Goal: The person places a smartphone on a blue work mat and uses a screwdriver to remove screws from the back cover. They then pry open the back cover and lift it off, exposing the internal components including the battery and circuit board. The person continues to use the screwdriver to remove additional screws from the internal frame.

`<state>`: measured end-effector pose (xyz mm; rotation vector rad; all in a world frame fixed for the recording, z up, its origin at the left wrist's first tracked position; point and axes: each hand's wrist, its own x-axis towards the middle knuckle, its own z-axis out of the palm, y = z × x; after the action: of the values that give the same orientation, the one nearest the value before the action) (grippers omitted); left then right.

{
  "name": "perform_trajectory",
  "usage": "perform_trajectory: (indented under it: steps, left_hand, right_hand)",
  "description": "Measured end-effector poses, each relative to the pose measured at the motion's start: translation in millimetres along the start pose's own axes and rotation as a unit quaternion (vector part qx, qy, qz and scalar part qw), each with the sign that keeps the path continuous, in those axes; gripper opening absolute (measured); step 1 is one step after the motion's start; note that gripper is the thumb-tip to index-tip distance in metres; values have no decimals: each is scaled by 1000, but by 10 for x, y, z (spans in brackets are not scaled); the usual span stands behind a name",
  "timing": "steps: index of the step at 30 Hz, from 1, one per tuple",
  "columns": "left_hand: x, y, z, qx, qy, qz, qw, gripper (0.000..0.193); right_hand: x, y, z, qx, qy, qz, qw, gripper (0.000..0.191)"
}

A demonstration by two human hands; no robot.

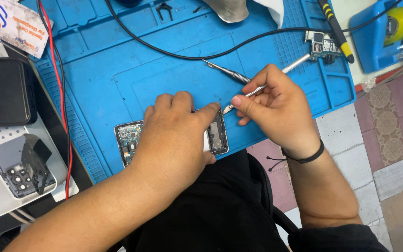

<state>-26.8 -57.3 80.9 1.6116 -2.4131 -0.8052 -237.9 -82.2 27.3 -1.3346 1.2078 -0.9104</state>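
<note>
1. Opened phone [129,140] lies under my left hand [173,135], pressed flat on the blue mat [117,70].
2. My right hand [276,109] pinches tweezers [248,95], tip just beside the phone's edge.
3. It looks light, stiff and fragile; I'd hold the frame edges.

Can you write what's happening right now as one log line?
left hand: pressing down opened phone | right hand: holding tweezers at phone's edge | surface: blue mat

Single head-worn view, looking steeply down from close above the blue work mat [117,70]. Mat is filling the far and left of frame; the person's lap is lying near, tiled floor [388,140] showing at right.
</note>
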Motion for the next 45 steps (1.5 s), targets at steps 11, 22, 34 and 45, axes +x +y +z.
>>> perform_trajectory:
  steps: [11, 22, 34, 45]
  left_hand:
    - [17, 10, -20, -5, -21, -10, 1000, 84]
    - [52, 33, -33, 19, -37, -18, 999, 88]
    - [75, 38, -54, 17, -50, -21, 998, 88]
    - [83, 39, -54, 24, -69, -18, 997, 89]
  right_hand:
    - [-49, 28, -87, 37, -32, 51, 998, 16]
    - [-102, 93, -91, 67, -25, 44, 996, 15]
    - [-97, 151, -89, 76, -20, 26, 997, 15]
    - [-97, 153, -69, 89, -5, 36, 995, 16]
